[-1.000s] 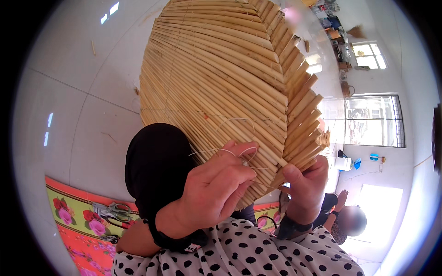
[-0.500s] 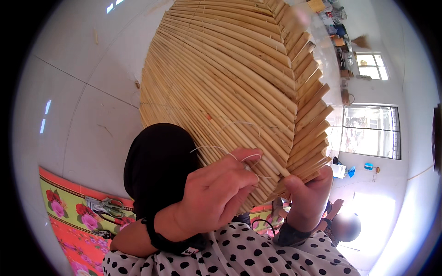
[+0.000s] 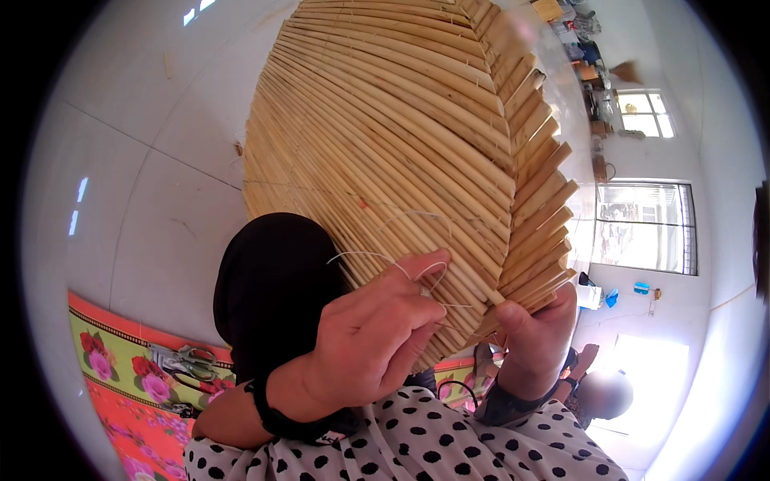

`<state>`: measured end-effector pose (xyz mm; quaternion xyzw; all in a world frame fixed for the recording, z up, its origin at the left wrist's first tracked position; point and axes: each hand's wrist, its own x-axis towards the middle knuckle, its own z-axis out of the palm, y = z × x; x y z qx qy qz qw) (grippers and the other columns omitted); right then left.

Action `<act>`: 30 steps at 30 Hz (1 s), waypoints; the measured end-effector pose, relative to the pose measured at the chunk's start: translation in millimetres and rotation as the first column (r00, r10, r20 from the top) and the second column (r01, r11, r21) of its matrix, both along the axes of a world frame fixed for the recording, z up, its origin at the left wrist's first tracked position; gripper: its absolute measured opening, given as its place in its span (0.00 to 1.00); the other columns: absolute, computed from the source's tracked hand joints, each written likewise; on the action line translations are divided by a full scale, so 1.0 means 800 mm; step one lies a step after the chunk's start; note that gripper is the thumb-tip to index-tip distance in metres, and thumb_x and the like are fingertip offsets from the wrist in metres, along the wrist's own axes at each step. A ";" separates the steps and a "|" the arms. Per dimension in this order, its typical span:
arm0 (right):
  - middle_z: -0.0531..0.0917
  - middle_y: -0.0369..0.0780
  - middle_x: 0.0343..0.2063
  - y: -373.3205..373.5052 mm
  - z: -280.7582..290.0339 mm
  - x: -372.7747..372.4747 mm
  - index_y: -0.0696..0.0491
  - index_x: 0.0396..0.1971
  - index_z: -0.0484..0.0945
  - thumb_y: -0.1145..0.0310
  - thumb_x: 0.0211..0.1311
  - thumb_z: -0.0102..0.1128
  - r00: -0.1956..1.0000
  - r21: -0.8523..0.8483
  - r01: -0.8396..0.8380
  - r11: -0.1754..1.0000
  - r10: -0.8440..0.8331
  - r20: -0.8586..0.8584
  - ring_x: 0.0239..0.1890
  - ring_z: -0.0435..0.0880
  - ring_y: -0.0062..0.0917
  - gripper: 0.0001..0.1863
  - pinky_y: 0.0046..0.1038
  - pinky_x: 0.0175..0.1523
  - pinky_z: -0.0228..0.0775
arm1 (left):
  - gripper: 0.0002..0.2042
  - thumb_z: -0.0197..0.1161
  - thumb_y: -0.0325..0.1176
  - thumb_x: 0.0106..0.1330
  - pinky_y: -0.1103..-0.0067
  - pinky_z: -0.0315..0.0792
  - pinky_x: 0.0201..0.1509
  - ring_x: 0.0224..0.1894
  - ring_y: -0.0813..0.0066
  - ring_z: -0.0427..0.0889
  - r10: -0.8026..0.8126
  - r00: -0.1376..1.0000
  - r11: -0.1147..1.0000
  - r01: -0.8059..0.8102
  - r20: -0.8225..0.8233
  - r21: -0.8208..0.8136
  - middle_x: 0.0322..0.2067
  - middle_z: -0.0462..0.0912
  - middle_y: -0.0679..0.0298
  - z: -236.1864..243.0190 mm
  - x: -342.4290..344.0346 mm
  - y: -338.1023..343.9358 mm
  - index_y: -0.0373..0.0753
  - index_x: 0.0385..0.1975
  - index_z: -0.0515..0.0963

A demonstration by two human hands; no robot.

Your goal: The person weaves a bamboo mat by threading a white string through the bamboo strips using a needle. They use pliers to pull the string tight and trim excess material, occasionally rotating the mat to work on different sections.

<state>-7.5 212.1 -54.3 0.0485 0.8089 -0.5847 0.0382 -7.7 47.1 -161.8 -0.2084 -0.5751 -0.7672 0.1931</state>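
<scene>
A large mat of pale reed stalks, laid side by side, slopes up in front of me. Along its right side the stalks bend into a folded border with jagged cut ends. My left hand lies closed near the mat's lower edge, pinching a thin white thread that loops over its fingers. The thread's far end is hard to follow among the stalks. At the lower right corner, my right hand grips the folded border, its thumb pressed on a stalk end and its other fingers partly hidden behind.
A rounded black cloth shape rises left of my left hand. Scissors lie on a flowered red and green cloth at lower left. Another person sits at lower right. Baskets and goods line the wall beside windows.
Both hands stay almost in place; the left has shifted very slightly left with the thread. The mat has tilted a little.
</scene>
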 end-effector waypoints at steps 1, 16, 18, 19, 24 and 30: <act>0.84 0.38 0.34 0.002 0.001 -0.002 0.64 0.35 0.81 0.75 0.49 0.73 1.000 0.013 -0.013 1.000 0.013 0.004 0.35 0.81 0.19 0.14 0.21 0.40 0.72 | 0.06 0.58 0.14 0.58 0.61 0.76 0.55 0.32 0.57 0.84 0.003 1.000 1.000 -0.002 0.006 -0.013 0.19 0.72 0.58 0.000 -0.001 0.001 0.31 0.32 0.74; 0.85 0.37 0.32 0.000 -0.011 0.005 0.64 0.39 0.81 0.77 0.55 0.67 0.998 0.034 0.062 0.997 -0.062 -0.002 0.34 0.80 0.15 0.11 0.19 0.42 0.73 | 0.06 0.62 0.15 0.56 0.69 0.77 0.44 0.42 0.46 0.83 0.029 0.999 0.998 -0.027 0.020 -0.058 0.26 0.76 0.54 0.007 0.012 0.004 0.31 0.31 0.74; 0.84 0.37 0.32 0.004 -0.014 0.005 0.64 0.39 0.80 0.77 0.56 0.66 0.998 0.051 0.068 0.996 -0.068 -0.006 0.34 0.80 0.15 0.11 0.19 0.41 0.73 | 0.05 0.62 0.16 0.57 0.69 0.77 0.45 0.42 0.47 0.83 0.056 0.998 0.992 -0.055 0.004 -0.110 0.28 0.77 0.53 0.008 0.006 0.007 0.31 0.31 0.74; 0.84 0.37 0.31 0.006 -0.016 0.006 0.64 0.39 0.80 0.77 0.56 0.65 0.998 0.053 0.068 0.996 -0.068 -0.012 0.34 0.80 0.15 0.11 0.19 0.41 0.73 | 0.05 0.61 0.16 0.58 0.70 0.77 0.45 0.42 0.49 0.83 0.038 0.999 0.996 -0.035 0.034 -0.081 0.28 0.77 0.53 0.009 0.006 0.006 0.31 0.31 0.74; 0.84 0.37 0.32 -0.003 -0.021 0.013 0.65 0.40 0.80 0.75 0.60 0.63 0.994 0.085 0.097 0.992 -0.092 -0.057 0.34 0.79 0.14 0.11 0.19 0.40 0.72 | 0.03 0.59 0.18 0.61 0.75 0.75 0.46 0.43 0.57 0.84 -0.040 0.995 0.997 0.034 0.095 0.062 0.33 0.80 0.52 0.005 0.002 -0.003 0.31 0.32 0.74; 0.84 0.39 0.34 0.003 -0.032 0.028 0.65 0.40 0.79 0.76 0.59 0.64 0.993 -0.001 0.058 0.998 -0.058 -0.100 0.35 0.80 0.14 0.11 0.18 0.41 0.72 | 0.02 0.59 0.22 0.64 0.82 0.73 0.41 0.37 0.71 0.84 -0.138 0.966 0.983 0.107 0.219 0.150 0.30 0.82 0.58 0.009 0.006 -0.016 0.31 0.33 0.75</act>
